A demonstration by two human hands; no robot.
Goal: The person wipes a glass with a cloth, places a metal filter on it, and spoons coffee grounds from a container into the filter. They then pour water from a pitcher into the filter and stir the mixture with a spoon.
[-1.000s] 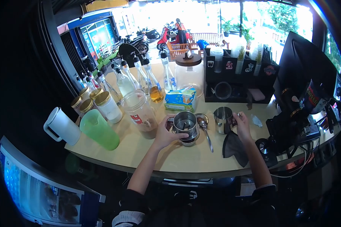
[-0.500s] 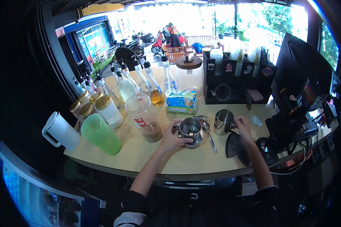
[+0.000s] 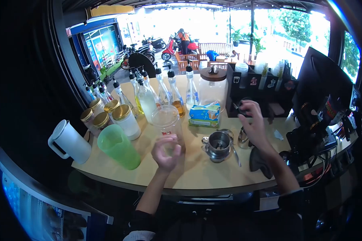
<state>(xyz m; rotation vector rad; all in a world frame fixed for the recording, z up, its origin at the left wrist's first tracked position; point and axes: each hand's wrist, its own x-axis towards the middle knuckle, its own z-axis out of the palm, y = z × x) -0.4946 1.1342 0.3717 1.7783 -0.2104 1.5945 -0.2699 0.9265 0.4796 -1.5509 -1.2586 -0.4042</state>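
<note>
Your left hand (image 3: 166,152) is raised off the beige desk (image 3: 197,176). Its fingers are loosely curled, about half open, and it holds nothing. It sits in front of the clear round plastic jar (image 3: 167,119); whether it touches the jar cannot be told.

Your right hand (image 3: 251,122) is lifted and open, fingers spread, with nothing in it. Its fingertips are near the front of the black desk organiser (image 3: 269,86). Directly below that hand stands the polished steel milk jug (image 3: 243,138), partly hidden by it.

The small round steel filter cup (image 3: 218,143) stands upright on the desk between your two hands, touched by neither. A long steel spoon (image 3: 234,149) lies just beside the cup on its right. A black cloth piece (image 3: 261,164) lies under your right forearm.

Left of the jar stand a translucent green plastic pitcher (image 3: 118,148) and a white lidded pitcher (image 3: 70,141). A blue-green carton (image 3: 205,114) lies behind the cup.
</note>
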